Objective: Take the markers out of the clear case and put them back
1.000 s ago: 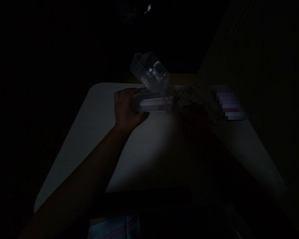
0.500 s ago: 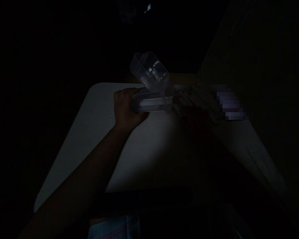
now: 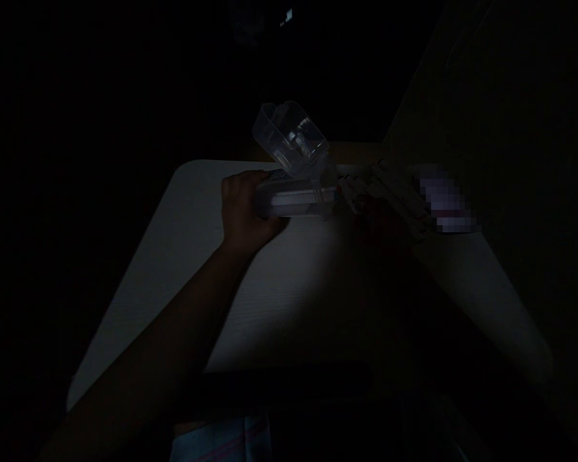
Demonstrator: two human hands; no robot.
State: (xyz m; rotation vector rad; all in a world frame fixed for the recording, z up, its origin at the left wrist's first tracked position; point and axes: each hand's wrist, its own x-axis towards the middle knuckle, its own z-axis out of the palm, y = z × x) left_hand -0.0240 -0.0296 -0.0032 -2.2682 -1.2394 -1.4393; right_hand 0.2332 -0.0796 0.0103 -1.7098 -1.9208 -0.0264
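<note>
My left hand [image 3: 245, 208] is wrapped round the closed end of a clear plastic box [image 3: 293, 210], which lies on its side on the table. White stick-like pieces, perhaps markers, show inside it. The box's clear lid [image 3: 291, 136] hangs open, tilted up at the far side. My right hand [image 3: 380, 224] is in deep shadow right of the box, beside several pale marker-like sticks [image 3: 397, 189]. Its fingers are too dark to make out, and so is anything they may hold.
The pale table [image 3: 168, 276] has rounded corners and is dimly lit. A blurred-out pale purple object [image 3: 446, 202] lies at its right edge, past the sticks. Patterned light-blue cloth [image 3: 221, 443] shows below the near edge.
My right hand has shifted slightly near the sticks, and some of the sticks beside it show more. My left hand and the box are almost unmoved.
</note>
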